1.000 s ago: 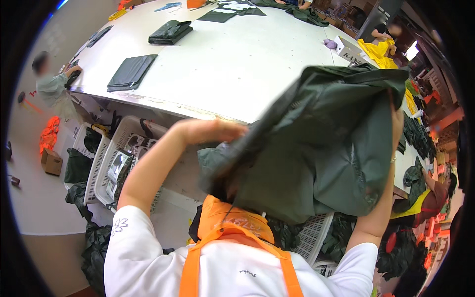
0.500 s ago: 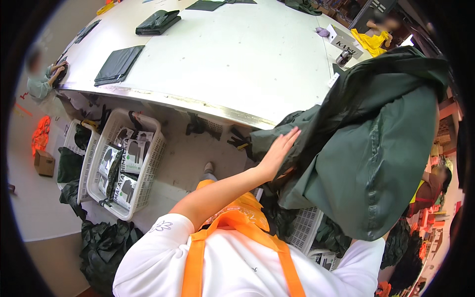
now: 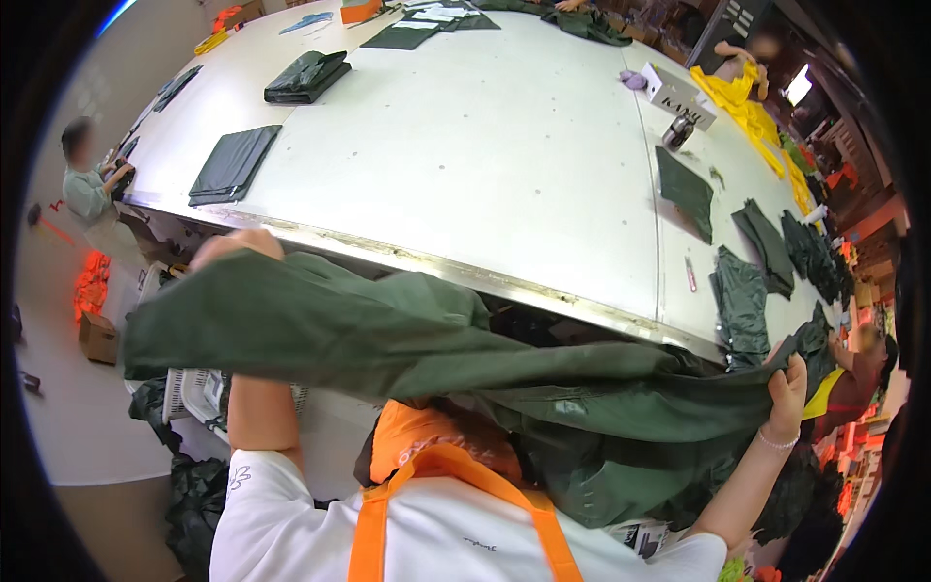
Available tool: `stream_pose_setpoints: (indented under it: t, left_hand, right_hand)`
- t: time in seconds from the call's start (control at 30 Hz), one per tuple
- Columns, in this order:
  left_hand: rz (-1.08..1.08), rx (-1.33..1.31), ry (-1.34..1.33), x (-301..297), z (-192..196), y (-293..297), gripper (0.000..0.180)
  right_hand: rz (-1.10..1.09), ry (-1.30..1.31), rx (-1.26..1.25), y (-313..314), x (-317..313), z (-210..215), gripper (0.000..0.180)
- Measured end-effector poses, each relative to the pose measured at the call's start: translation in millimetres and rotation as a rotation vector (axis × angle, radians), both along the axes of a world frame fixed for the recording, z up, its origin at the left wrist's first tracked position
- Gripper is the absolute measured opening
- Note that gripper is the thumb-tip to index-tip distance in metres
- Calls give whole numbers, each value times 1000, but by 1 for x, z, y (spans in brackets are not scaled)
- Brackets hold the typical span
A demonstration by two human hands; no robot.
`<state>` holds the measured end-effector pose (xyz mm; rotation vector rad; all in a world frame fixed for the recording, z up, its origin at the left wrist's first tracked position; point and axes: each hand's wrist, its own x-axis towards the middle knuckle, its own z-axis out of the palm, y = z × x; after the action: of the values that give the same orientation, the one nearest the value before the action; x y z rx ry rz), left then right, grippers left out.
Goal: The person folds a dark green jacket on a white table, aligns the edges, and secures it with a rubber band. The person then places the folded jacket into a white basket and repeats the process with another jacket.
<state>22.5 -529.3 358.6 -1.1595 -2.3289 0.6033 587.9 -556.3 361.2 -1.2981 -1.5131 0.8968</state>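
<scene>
A white plastic basket (image 3: 194, 393) sits on the floor at 8 o'clock, mostly hidden by cloth, so what is inside cannot be told. A small brown box (image 3: 97, 337) stands on the floor at 9 o'clock. A white box (image 3: 677, 95) lies on the big white table (image 3: 485, 165) at 1 o'clock.

On the table are two folded dark green piles: one flat (image 3: 233, 163) at 10 o'clock, one thick (image 3: 305, 76) at 11 o'clock. About four loose green pieces (image 3: 747, 291) lie at 3 o'clock.

The person holds one big dark green cloth (image 3: 436, 359), stretched wide in the air in front of the table edge. The left hand (image 3: 238, 247) is raised at 9 o'clock, fingers curled over the cloth's top edge. The right hand (image 3: 787, 393) is raised at 4 o'clock, fingers closed, pinching the other end. Both arms reach up and out.
</scene>
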Motion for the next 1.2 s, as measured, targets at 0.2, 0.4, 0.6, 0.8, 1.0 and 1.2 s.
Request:
stream_pose_setpoints:
  t: [0.2, 0.4, 0.6, 0.8, 1.0, 1.2]
  left_hand:
    - [-28, -279, 128, 24, 84, 41, 20]
    - [-79, -123, 1050, 57, 70, 58, 15]
    - [997, -442, 2260, 50, 65, 38, 12]
    - [1878, -863, 2512, 42, 58, 8, 10]
    - [2183, -871, 2474, 39, 64, -19, 12]
    - [2359, -726, 2332, 39, 62, -29, 15]
  right_hand:
    - [968, 159, -1071, 42, -147, -101, 58]
    - [599, -331, -747, 88, -247, -221, 50]
    - [908, 413, -363, 119, -338, -239, 68]
    - [1047, 446, -524, 90, -374, -299, 68]
    - [1013, 553, -603, 61, -406, -278, 64]
    - [990, 634, -659, 73, -353, -264, 60]
